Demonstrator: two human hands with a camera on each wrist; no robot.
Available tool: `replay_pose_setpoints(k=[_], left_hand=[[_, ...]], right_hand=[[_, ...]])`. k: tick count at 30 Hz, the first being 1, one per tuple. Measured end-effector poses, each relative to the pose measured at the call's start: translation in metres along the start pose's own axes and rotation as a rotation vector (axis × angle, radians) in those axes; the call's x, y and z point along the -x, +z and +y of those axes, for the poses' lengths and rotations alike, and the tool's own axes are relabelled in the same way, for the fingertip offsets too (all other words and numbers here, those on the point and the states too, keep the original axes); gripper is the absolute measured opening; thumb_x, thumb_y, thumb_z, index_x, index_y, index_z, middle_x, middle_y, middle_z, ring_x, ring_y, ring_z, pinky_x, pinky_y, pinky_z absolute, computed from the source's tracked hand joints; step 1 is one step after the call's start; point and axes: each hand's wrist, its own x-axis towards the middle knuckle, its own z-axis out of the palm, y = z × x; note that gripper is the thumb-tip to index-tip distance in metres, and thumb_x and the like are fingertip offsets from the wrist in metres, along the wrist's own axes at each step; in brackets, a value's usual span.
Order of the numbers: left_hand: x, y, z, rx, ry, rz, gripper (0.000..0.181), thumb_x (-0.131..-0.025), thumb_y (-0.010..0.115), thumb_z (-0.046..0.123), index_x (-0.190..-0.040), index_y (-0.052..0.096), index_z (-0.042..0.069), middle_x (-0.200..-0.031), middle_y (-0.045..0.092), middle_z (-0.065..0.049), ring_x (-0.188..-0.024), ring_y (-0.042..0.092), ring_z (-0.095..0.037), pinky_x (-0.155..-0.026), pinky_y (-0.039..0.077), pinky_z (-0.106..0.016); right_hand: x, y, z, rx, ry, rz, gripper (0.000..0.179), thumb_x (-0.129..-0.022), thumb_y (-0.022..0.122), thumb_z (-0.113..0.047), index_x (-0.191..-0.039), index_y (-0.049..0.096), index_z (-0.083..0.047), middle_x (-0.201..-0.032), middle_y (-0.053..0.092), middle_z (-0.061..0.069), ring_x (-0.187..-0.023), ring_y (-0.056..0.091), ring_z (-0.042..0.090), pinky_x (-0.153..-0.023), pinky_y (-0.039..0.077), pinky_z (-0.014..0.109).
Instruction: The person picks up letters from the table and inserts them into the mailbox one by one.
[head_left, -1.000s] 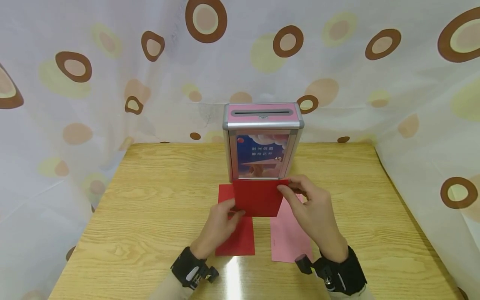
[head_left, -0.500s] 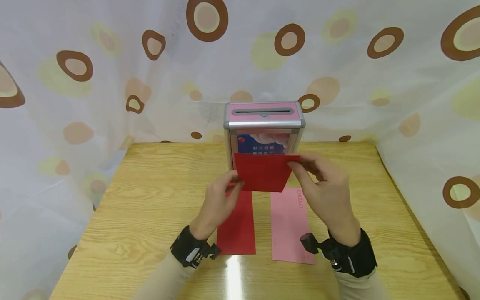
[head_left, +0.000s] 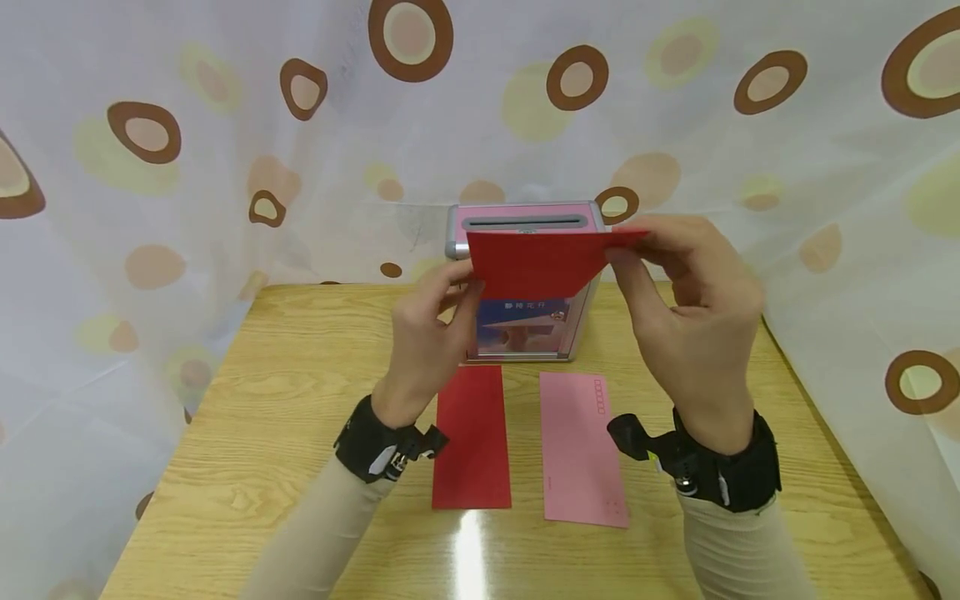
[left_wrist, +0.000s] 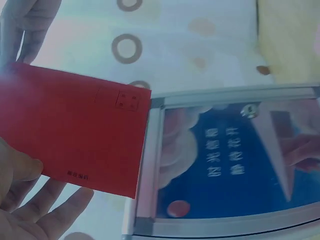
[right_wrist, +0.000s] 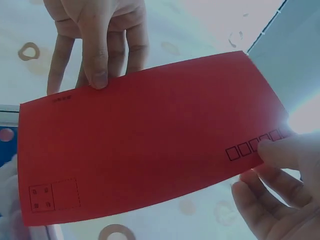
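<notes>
holds a red envelope [head_left: 536, 265] tilted above the table [head_left: 322, 383], in front of the upper part of a pink-and-silver box [head_left: 521, 337], pinching it at the left edge with thumb and fingers of the left hand [head_left: 431, 333] and near the upper right corner with those of the right hand [head_left: 697, 312]; closed in both hands only to a thin pinch. in the head view, comes with the upper edge just below the top slot [head_left: 525, 222]; cannot tell whether touching the box. has broad wood between box and both side edges of the table. below, bears a second red envelope [head_left: 472, 442] and a pink envelope [head_left: 581, 450], flat, a strip of wood between, well in from the side edges. looks plain red from the head, but shows stamp squares and small characters in both wrist views, and only in the right wrist view a row of printed squares, partly under the right thumb.
</notes>
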Motion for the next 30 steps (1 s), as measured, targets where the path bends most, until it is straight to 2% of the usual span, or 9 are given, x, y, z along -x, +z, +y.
replay_pose_setpoints(k=[3,8,13,16,26,30], left_hand=[[-0.011,-0.004,0.000,-0.025,0.030,0.048,0.024,-0.086,0.066,-0.009,-0.109,0.064,-0.004,-0.102,0.071,-0.018,-0.094,0.068,-0.022,-0.077,0.059,-0.037],[-0.025,-0.006,-0.003,-0.084,0.097,0.090,0.020,-0.088,0.066,-0.005,-0.108,0.064,-0.004,-0.100,0.071,-0.018,-0.094,0.068,-0.022,-0.076,0.060,-0.037],[-0.036,-0.002,-0.009,-0.126,0.116,0.144,0.013,-0.090,0.063,-0.002,-0.103,0.065,-0.004,-0.095,0.072,-0.017,-0.094,0.068,-0.021,-0.075,0.060,-0.036],[-0.041,0.002,-0.012,-0.134,0.114,0.154,0.011,-0.091,0.062,-0.002,-0.101,0.065,-0.004,-0.094,0.071,-0.017,-0.093,0.068,-0.021,-0.076,0.060,-0.035],[-0.048,0.013,-0.026,-0.125,0.098,0.142,0.012,-0.091,0.059,-0.006,-0.101,0.065,-0.005,-0.095,0.070,-0.017,-0.095,0.067,-0.021,-0.080,0.058,-0.029],[-0.048,0.015,-0.032,-0.118,0.086,0.132,0.012,-0.091,0.058,-0.007,-0.101,0.066,-0.004,-0.094,0.070,-0.017,-0.096,0.067,-0.021,-0.081,0.058,-0.028]], right_hand=[[-0.005,0.003,-0.006,-0.037,0.003,0.023,0.018,-0.078,0.065,0.019,-0.096,0.065,0.018,-0.093,0.065,0.026,-0.083,0.065,0.028,-0.084,0.056,0.030],[-0.010,0.005,-0.010,-0.110,-0.023,0.058,0.015,-0.077,0.067,0.019,-0.092,0.065,0.019,-0.092,0.065,0.028,-0.083,0.065,0.030,-0.082,0.058,0.031],[-0.016,0.005,-0.009,-0.197,-0.045,0.116,0.014,-0.076,0.067,0.019,-0.089,0.064,0.021,-0.089,0.064,0.031,-0.082,0.063,0.036,-0.081,0.058,0.035],[-0.018,0.005,-0.007,-0.237,-0.043,0.144,0.014,-0.076,0.067,0.020,-0.088,0.063,0.023,-0.088,0.064,0.032,-0.082,0.063,0.038,-0.080,0.058,0.036],[-0.023,0.007,-0.005,-0.170,-0.017,0.107,0.005,-0.080,0.062,0.018,-0.085,0.064,0.020,-0.085,0.066,0.023,-0.080,0.063,0.032,-0.077,0.056,0.027],[-0.023,0.007,-0.003,-0.160,0.000,0.084,0.005,-0.081,0.061,0.018,-0.085,0.063,0.020,-0.085,0.067,0.022,-0.082,0.063,0.033,-0.080,0.057,0.028]])
